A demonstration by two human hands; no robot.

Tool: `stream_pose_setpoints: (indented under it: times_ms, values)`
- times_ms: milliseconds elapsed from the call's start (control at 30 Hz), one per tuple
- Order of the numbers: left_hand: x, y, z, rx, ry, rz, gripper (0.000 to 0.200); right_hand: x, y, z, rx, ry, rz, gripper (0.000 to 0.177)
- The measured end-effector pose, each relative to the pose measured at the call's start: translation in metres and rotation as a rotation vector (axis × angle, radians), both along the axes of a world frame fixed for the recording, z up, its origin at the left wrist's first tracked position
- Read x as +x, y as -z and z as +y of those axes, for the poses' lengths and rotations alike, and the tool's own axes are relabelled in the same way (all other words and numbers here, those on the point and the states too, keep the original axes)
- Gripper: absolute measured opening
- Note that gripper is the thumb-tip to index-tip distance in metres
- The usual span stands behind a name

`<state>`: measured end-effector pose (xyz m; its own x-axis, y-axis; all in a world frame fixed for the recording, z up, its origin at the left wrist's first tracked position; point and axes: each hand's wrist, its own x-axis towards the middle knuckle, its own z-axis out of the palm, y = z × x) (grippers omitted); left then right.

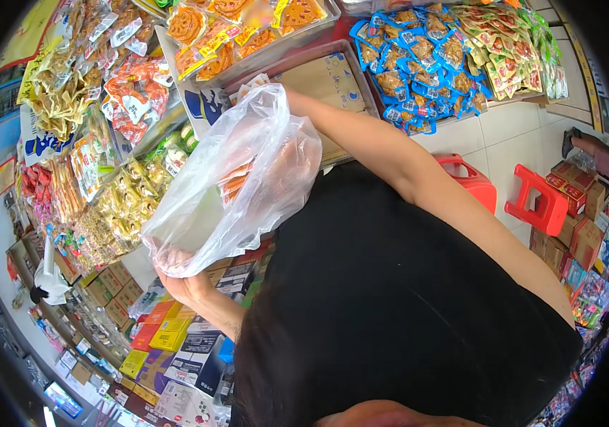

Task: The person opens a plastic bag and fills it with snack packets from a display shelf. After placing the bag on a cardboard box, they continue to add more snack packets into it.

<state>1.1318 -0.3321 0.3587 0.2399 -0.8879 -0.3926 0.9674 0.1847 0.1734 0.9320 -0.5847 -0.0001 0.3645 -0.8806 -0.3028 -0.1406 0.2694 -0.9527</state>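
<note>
A clear plastic bag (212,206) is stretched between my two hands. At its lower left edge, my left hand (185,279) grips the bunched plastic with closed fingers. My right hand (292,153) shows blurred through the film at the bag's upper right, its wrist bent down over it. Orange-striped snack packets (235,181) are seen at the ends of its fingers, and it appears closed on them. The plastic hides the exact grip. Just beyond the bag lies a grey bin (356,53) with a brown cardboard sheet (326,89) and a few packets in its corner.
Blue snack packs (418,64) fill a bin at the back, beside beige packs (500,50). Orange lotus-root packs (226,32) lie beyond. Yellow packs (130,199) are at the left. Red stools (539,199) stand on the floor at right; stacked boxes (183,370) sit below.
</note>
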Motion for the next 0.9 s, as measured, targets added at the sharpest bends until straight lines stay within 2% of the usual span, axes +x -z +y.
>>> stream_pose_setpoints:
  times_ms: [67, 100, 167, 233, 300, 367, 433, 500, 567, 633, 700, 767, 833, 900]
  values:
    - [-0.007, -0.002, -0.004, 0.017, -0.035, -0.002, 0.034, -0.009, 0.003, -0.002, 0.217, -0.056, -0.177, 0.066]
    - [-0.009, -0.003, -0.005, -0.008, -0.012, -0.009, 0.034, -0.019, -0.017, 0.004, 0.215, -0.069, -0.177, 0.066]
    - [-0.013, -0.003, -0.005, -0.033, -0.019, -0.013, 0.034, -0.051, -0.101, 0.024, -0.103, 0.048, -0.223, 0.061]
    - [-0.017, -0.005, -0.006, -0.032, -0.005, 0.014, 0.034, -0.073, -0.148, 0.03, -0.04, 0.104, -0.299, 0.054]
    - [-0.021, -0.006, -0.005, -0.038, -0.03, 0.032, 0.033, -0.098, -0.185, 0.02, -0.116, 0.087, -0.185, 0.05]
    - [-0.025, -0.006, -0.005, 0.018, -0.038, 0.021, 0.03, -0.116, -0.246, 0.02, -0.198, 0.137, -0.092, 0.044]
    - [-0.028, -0.006, -0.005, 0.012, -0.039, 0.026, 0.028, -0.133, -0.298, 0.022, -0.245, 0.113, -0.12, 0.043]
    - [-0.031, -0.007, -0.007, 0.022, -0.031, 0.006, 0.025, -0.135, -0.36, 0.033, -0.251, 0.063, -0.055, 0.074]
    - [-0.036, -0.01, -0.008, 0.014, -0.037, 0.051, 0.023, -0.138, -0.381, 0.047, -0.444, -0.041, -0.044, 0.045]
    - [-0.037, -0.008, -0.008, 0.006, -0.034, 0.092, 0.021, -0.112, -0.397, 0.063, -0.825, -0.127, -0.192, 0.042]
    - [-0.035, 0.0, -0.004, -0.093, 0.027, 0.088, 0.034, -0.086, -0.401, 0.082, -1.104, -0.311, -0.05, 0.044]
    - [-0.041, -0.006, -0.006, -0.024, -0.036, 0.088, 0.033, -0.066, -0.396, 0.098, -0.999, -0.715, 0.194, 0.04]
    - [-0.042, -0.008, -0.004, 0.045, -0.097, 0.088, 0.033, -0.052, -0.367, 0.109, -1.011, -0.701, 0.181, 0.036]
    - [-0.038, -0.002, 0.002, -0.056, -0.02, -0.01, 0.027, -0.05, -0.358, 0.104, -1.026, -0.693, 0.168, 0.033]
